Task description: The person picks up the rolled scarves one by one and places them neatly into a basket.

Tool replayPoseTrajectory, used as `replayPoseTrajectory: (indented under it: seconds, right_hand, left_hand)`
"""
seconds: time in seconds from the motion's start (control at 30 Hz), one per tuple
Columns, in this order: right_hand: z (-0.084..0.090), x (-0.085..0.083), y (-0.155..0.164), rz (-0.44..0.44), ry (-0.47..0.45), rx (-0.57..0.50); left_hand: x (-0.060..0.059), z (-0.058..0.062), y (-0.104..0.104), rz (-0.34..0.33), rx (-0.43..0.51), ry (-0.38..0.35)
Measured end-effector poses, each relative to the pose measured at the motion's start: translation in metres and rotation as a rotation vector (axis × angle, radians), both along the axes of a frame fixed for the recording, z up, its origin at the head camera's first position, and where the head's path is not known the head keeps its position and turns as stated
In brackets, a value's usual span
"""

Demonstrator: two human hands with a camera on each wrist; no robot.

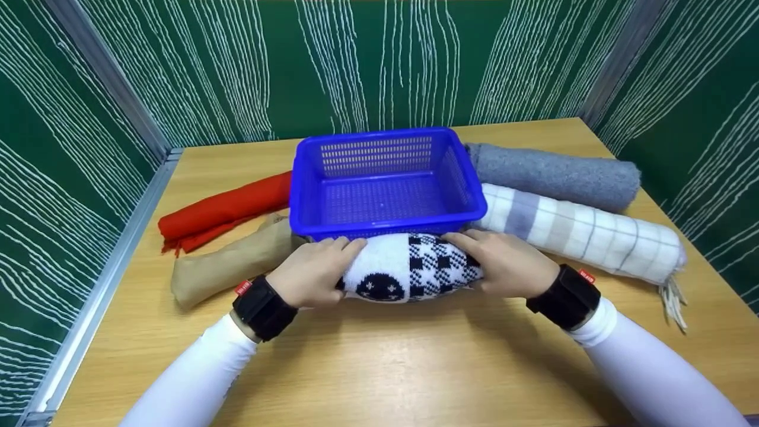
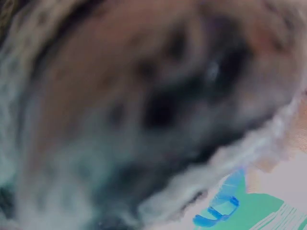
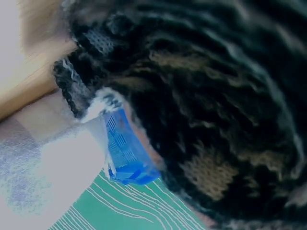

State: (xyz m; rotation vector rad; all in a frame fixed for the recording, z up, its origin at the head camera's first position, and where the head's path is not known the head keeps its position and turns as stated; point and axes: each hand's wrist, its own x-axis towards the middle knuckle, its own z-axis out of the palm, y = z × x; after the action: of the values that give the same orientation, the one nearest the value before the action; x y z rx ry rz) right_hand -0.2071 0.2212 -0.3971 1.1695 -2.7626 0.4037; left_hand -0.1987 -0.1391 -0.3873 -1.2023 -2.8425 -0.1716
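A rolled black-and-white knitted scarf [image 1: 415, 267], part houndstooth and part white with a dark round motif, lies crosswise in front of the blue basket. My left hand [image 1: 314, 273] grips its left end, thumb side toward the middle. At the opposite end my right hand [image 1: 504, 264] holds the roll from above. The left wrist view shows the scarf's end [image 2: 144, 120] very close and blurred. In the right wrist view, coiled dark layers of the scarf [image 3: 216, 120] fill most of the picture.
Behind the scarf stands a blue plastic basket [image 1: 379, 226] with nothing inside. To its left lie a red roll [image 1: 231, 207] and a tan roll [image 1: 231, 261]. On its right are a grey roll [image 1: 557, 175] and a fringed white plaid roll [image 1: 599, 234]. Green panels [image 1: 284, 65] enclose the wooden table [image 1: 379, 367].
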Motion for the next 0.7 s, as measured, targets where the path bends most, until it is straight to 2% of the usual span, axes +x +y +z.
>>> replayPoseTrajectory:
  seconds: [0.7]
  right_hand:
    - [0.018,0.008,0.003,0.022,0.011,-0.006]
  left_hand:
    - [0.002,0.015,0.0,-0.036,0.014,0.026]
